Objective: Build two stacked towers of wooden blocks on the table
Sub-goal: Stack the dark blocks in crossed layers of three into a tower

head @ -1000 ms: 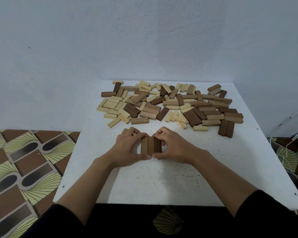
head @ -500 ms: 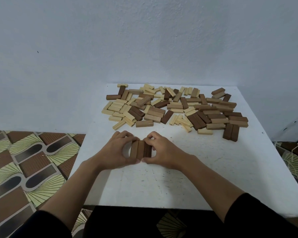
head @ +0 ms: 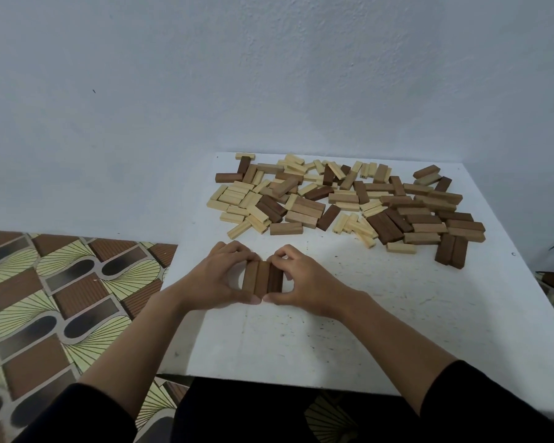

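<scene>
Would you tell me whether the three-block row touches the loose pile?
Apart: the head view shows bare table between the three-block row and the loose pile.

A plain, pale blue-grey wall (head: 269,75) fills twelve o'clock. A speckled white table (head: 445,298) stands against it. Brown-and-cream patterned floor (head: 45,314) spreads at eight o'clock.

white table (head: 397,314), scattered wooden blocks (head: 304,207)
</scene>
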Demonstrator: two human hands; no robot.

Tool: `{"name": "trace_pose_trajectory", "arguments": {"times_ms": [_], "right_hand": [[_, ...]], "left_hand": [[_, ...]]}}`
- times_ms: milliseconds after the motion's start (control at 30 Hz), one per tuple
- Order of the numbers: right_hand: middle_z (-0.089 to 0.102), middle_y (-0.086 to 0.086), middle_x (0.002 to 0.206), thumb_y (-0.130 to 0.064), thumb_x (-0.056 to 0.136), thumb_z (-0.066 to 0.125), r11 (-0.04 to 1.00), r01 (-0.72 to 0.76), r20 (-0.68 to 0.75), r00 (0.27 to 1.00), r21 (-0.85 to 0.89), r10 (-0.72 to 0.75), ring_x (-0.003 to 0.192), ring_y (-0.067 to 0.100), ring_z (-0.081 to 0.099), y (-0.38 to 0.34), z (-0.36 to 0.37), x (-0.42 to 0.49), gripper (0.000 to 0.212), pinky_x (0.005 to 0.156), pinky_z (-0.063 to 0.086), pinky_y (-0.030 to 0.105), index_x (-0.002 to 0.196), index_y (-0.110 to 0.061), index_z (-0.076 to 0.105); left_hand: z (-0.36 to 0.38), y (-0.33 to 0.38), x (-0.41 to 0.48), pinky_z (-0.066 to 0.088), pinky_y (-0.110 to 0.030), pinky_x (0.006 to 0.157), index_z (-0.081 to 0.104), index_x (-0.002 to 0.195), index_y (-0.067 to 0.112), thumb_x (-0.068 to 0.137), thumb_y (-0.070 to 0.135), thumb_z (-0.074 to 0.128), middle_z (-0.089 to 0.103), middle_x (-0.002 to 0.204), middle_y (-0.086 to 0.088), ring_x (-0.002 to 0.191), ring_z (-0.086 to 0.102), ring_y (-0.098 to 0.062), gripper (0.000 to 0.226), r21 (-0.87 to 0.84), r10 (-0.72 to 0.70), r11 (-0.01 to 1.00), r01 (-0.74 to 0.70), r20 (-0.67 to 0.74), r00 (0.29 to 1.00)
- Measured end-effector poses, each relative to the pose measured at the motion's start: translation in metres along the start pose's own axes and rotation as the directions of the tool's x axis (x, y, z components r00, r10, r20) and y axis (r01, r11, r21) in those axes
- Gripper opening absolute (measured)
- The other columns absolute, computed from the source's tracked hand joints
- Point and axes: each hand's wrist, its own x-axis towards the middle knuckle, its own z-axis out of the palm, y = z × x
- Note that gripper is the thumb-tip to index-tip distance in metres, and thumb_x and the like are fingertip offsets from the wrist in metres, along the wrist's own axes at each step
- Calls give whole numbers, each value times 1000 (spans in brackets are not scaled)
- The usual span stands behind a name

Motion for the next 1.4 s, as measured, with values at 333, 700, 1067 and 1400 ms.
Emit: {"name": "trace_pose_trajectory", "arguments": {"times_ms": [333, 700, 1067, 1400], "right_hand": [[44, -6, 130, -46, 85, 76, 1000, 23, -28, 999, 18, -22, 101, 6, 41, -7, 12, 5, 71, 82, 36, 22, 144, -15, 50], [45, -6, 130, -52, 86, 73, 999, 21, -40, 999, -46, -23, 113, 14, 48, -13, 14, 10, 69, 91, 47, 31, 142, -17, 52], [48, -3, 129, -51, 83, 75, 994, 11, -77, 997, -107, -19, 116, 14, 45, -15, 8, 13, 71, 94, 48, 32, 141, -16, 52], [49, -4, 126, -52, 81, 76, 996, 11, -105, 994, -93, -21, 114, 12, 44, -8, 10, 13, 70, 94, 49, 34, 138, -18, 55]], "left_hand": [[-6, -9, -7, 38, -18, 90, 57, 130, 33, 70, 50, 88, 48, 119, 20, 113, 43, 2, 70, -36, -38, 999, 38, -4, 999], [-10, -14, -7, 48, -28, 93, 58, 129, 35, 65, 51, 90, 47, 119, 20, 111, 48, 0, 74, -45, -50, 998, 51, 3, 999], [-9, -13, -1, 49, -28, 92, 58, 130, 31, 67, 47, 90, 49, 119, 18, 111, 49, -1, 73, -83, -39, 996, 39, 1, 999], [-8, -9, 2, 45, -21, 88, 58, 127, 35, 66, 46, 92, 49, 118, 18, 109, 48, 1, 71, -59, -58, 997, 58, -11, 998]]}}
